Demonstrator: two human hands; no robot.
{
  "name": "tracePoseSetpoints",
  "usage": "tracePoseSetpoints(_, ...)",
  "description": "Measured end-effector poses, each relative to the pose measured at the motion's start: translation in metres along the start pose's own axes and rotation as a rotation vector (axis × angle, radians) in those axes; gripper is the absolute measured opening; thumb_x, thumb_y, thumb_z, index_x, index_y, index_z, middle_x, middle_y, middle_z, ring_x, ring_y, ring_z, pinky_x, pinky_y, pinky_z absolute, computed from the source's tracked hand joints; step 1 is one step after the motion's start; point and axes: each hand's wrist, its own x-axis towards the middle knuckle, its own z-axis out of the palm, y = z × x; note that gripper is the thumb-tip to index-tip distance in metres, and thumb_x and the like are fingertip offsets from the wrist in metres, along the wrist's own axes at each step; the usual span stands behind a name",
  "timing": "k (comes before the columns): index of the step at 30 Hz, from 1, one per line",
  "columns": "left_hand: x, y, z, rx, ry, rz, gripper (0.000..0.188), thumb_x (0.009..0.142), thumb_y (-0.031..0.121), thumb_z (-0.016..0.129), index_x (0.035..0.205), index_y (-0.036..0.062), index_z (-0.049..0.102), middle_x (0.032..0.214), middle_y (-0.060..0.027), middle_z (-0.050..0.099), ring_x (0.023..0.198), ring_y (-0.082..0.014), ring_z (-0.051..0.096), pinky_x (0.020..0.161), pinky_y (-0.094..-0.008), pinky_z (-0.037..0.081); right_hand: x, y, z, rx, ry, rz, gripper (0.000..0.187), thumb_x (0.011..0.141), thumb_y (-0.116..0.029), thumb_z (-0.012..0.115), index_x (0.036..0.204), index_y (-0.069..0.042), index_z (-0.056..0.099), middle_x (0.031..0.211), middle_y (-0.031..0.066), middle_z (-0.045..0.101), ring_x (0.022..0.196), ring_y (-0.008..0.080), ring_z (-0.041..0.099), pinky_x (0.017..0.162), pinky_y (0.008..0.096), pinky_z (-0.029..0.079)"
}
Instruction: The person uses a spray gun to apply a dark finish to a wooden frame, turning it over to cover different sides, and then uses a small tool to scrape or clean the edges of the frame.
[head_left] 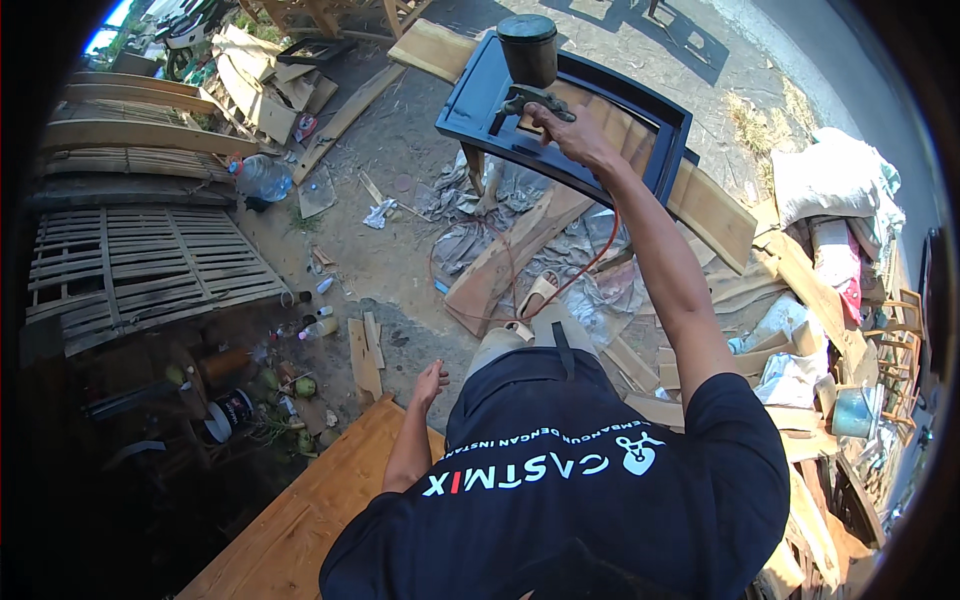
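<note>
The right hand (572,138) grips a spray gun (538,104) with a dark cup (530,60); the left hand (430,384) hangs loose, apparently empty. Under the gun, a black frame (472,95) lies across planks (712,215). Its visible faces look coated; hidden sides cannot be judged. White lettering, one letter red, marks the dark shirt (600,520).

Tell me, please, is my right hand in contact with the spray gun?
Touching: the head view shows the right hand with its fingers curled on the spray gun, under its cup.
</note>
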Motion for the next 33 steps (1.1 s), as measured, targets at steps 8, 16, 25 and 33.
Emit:
tracePoseSetpoints(8,-0.027,-0.029,0.026,-0.088,0.023,-0.11,0.068,0.104,0.061,0.043,0.151,0.0123,0.048,0.136,-0.0158,0.063,0.115,-0.0297,0.066,0.095,-0.0465,0.047,0.07,-0.007,-0.012,-0.111,0.257,0.001,0.074,0.089,-0.073,0.063,0.097,0.0,0.076,0.08,0.0225,0.072,0.078,0.0351,0.071,0.075,0.043,0.053)
tracePoseSetpoints(16,-0.029,0.008,0.101,-0.208,0.096,-0.027,0.066,0.103,0.06,0.045,0.148,0.011,0.052,0.132,-0.0152,0.066,0.111,-0.0278,0.068,0.09,-0.0411,0.049,0.074,-0.009,-0.053,-0.28,0.224,-0.027,0.076,0.09,-0.076,0.059,0.089,-0.002,0.073,0.074,0.0163,0.071,0.075,0.0313,0.072,0.074,0.044,0.054)
tracePoseSetpoints(25,-0.033,0.044,0.162,-0.126,0.028,0.089,0.065,0.105,0.058,0.043,0.153,0.0147,0.048,0.139,-0.0197,0.061,0.119,-0.0319,0.065,0.098,-0.0438,0.048,-0.037,0.036,-0.098,-0.029,-0.05,0.077,0.066,0.09,-0.068,0.067,0.094,-0.003,0.075,0.073,0.0071,0.068,0.073,0.0189,0.064,0.074,0.0383,0.05)
tracePoseSetpoints(33,-0.03,0.064,0.176,-0.079,0.141,0.269,0.054,0.107,0.045,0.048,0.145,0.0069,0.056,0.131,-0.0201,0.065,0.114,-0.0282,0.066,0.093,-0.0376,0.055,-0.03,0.099,-0.109,-0.043,0.18,0.017,0.08,0.087,-0.079,0.06,0.08,0.0,0.071,0.069,0.0124,0.067,0.069,0.0231,0.067,0.069,0.0386,0.052)
